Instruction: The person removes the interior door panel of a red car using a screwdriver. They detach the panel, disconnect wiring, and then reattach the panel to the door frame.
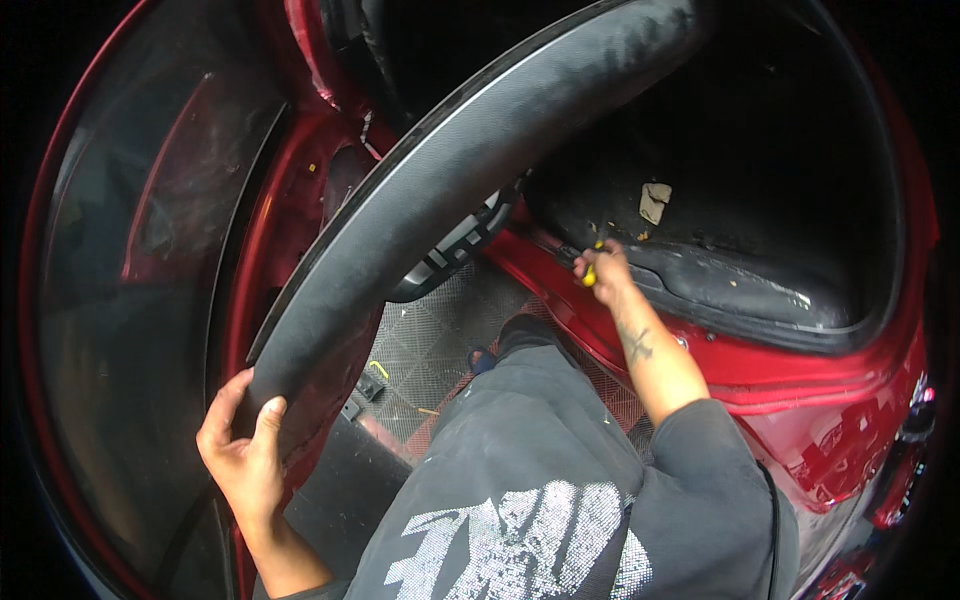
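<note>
A long dark grey padded door trim panel [440, 180] slants across the view, from the lower left up to the top right. My left hand [243, 440] grips its lower end, thumb on one side and fingers on the other. Over the car's door sill, my right hand [606, 272] is closed around a yellow-handled tool [589, 276]. Most of that tool is hidden by the fingers, so its exact kind does not show. The panel's switch cluster [455, 250] shows at its lower edge.
An open red car door with a dark window [130, 250] stands on the left. To the right are the black sill trim [740, 285] and a crumpled beige scrap [655, 202] on the car floor. A small black part [369, 386] lies on the grey tiled floor [425, 335].
</note>
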